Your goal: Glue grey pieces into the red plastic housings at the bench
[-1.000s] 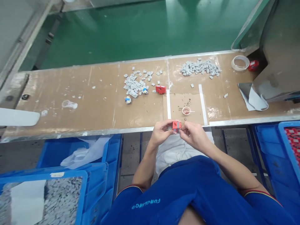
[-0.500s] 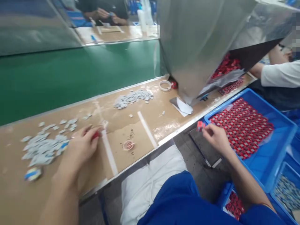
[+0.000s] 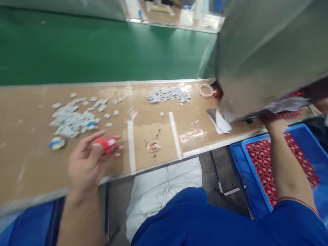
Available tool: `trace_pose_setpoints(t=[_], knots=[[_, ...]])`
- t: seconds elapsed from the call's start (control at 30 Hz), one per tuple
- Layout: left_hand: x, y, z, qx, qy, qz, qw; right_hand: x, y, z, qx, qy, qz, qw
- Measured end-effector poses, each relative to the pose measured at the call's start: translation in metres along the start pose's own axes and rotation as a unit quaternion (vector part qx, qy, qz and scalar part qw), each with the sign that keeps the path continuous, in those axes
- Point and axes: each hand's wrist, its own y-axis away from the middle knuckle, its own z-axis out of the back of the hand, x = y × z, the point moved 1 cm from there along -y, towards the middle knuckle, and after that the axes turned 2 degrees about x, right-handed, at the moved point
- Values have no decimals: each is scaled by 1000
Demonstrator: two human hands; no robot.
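Note:
Near the front left of the table, my left hand (image 3: 89,159) holds a red block (image 3: 107,144) with a pale top patch between thumb and fingers. Behind it lies a spread of small grey pieces (image 3: 69,118), with a blue and yellow round item (image 3: 56,143) to the left. My right hand (image 3: 273,123) reaches under the edge of the large metal hopper; its fingers are hidden there. Red pieces (image 3: 294,111) show beside it. Below my right forearm is a blue tray (image 3: 249,171) with rows of red blocks.
A small round cup (image 3: 153,146) stands between two white tape strips. Farther back are another grey pile (image 3: 169,95) and a tape roll (image 3: 206,91). The metal hopper (image 3: 266,58) overhangs the right side, near a folded white sheet (image 3: 221,122).
My right hand has gone from above the blue tray to under the hopper, its red block no longer visible. My left hand has lifted and turned, showing its red block. The view has shifted.

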Motion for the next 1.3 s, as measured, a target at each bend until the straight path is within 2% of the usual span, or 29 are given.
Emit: trace_pose_setpoints(t=[0.07, 0.13, 0.17, 0.23, 0.3, 0.37, 0.43, 0.5, 0.57, 0.63, 0.73, 0.83, 0.97, 1.1, 1.2, 1.3], knots=[[10, 11, -2, 51, 86, 16, 995, 4, 16, 4, -15, 42, -62, 997], [21, 16, -5, 88, 145, 28, 985, 10, 48, 5, -35, 55, -64, 996], [28, 17, -7, 96, 164, 39, 981, 14, 69, 6, -72, 40, -28, 996], [39, 19, -11, 110, 189, 50, 975, 30, 123, 3, -74, -23, 69, 995], [47, 21, -14, 127, 203, 55, 969, 56, 183, -5, -26, -159, 121, 980], [53, 24, -16, 146, 215, 57, 964, 95, 236, -16, 89, -275, 170, 942], [56, 27, -15, 156, 215, 43, 963, 142, 276, -26, 184, -329, 231, 897], [55, 29, -10, 143, 171, 9, 975, 186, 299, -32, 238, -375, 288, 849], [53, 30, -2, 117, 84, -26, 989, 221, 309, -35, 260, -407, 331, 811], [50, 31, 6, 100, -6, -42, 994, 244, 313, -37, 271, -413, 367, 788], [46, 34, 17, 99, -118, -68, 986, 261, 317, -37, 266, -394, 418, 774], [42, 37, 20, 101, -203, -127, 966, 271, 321, -36, 230, -391, 450, 769], [43, 44, 11, 125, -167, -155, 966, 282, 325, -39, 156, -418, 456, 770], [52, 52, -3, 167, -78, -96, 978, 291, 323, -45, 80, -448, 442, 773], [58, 56, -6, 169, -40, -47, 984, 290, 323, -49, 84, -480, 417, 767], [58, 55, -3, 166, -60, -54, 983, 282, 324, -55, 136, -513, 331, 780]])
